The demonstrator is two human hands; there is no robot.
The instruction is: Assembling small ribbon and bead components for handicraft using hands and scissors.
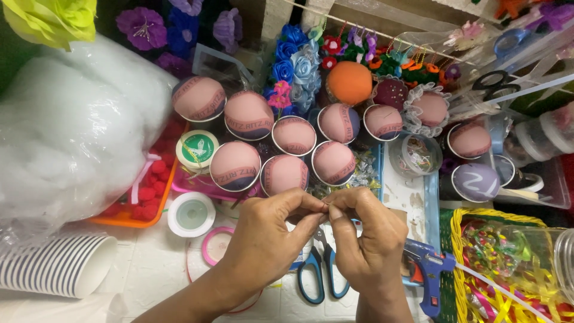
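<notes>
Lower centre of the frame: left hand (266, 239) and right hand (368, 236) meet fingertip to fingertip, thumbs and forefingers of both pinched together on something very small at the point where they touch; the item itself is too small to identify. Both hands are closed in a pinch, knuckles raised, hovering above the white tabletop (149, 263). Directly beneath them lie blue-handled scissors (323, 272), blades hidden under the hands, handles pointing toward the bottom edge. Just right of the right wrist sits a blue glue gun (427, 269), its nozzle end orange. Lower right: a yellow woven basket (457, 239) filled with coloured ribbon. Left of the left hand: a roll of pink tape (214, 245) and, above it, a white round lid or tape roll (191, 214). Lower left corner: a stack of paper cups (57, 266) lying on its side. Middle of the frame, just above the hands: a cluster of cups topped with pink padded domes (284, 149), close-packed and touching one another; one purple dome (476, 181) stands to the right. Upper centre: an orange ball (349, 82) beside blue ribbon roses (296, 66). Left side: a large bag of white stuffing (72, 125), partly covering an orange tray of red pompoms (146, 197). Upper right: black scissors (495, 84).
</notes>
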